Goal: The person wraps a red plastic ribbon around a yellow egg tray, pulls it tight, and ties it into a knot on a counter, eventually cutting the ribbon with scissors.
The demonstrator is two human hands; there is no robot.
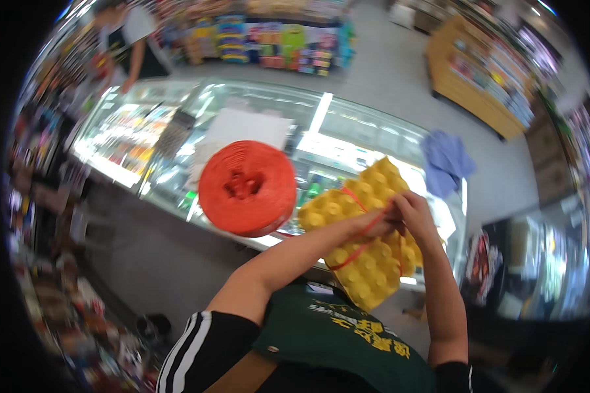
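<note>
Yellow moulded egg trays (368, 275), with a knobbly surface, rest tilted at the front edge of a glass display counter. Red plastic twine (346, 261) runs around them and over my left wrist. My left hand (384, 225) and my right hand (409, 209) meet above the trays, fingers closed at the twine; blur hides the exact grip. Left of the trays, a large roll of red plastic twine (275, 196) sits on the counter.
The lit glass counter (373, 118) carries a white sheet (246, 128) behind the roll and a blue-purple cloth (445, 159) at its right end. A person (132, 44) in a dark apron stands at the far left. A wooden display stand (464, 93) is beyond.
</note>
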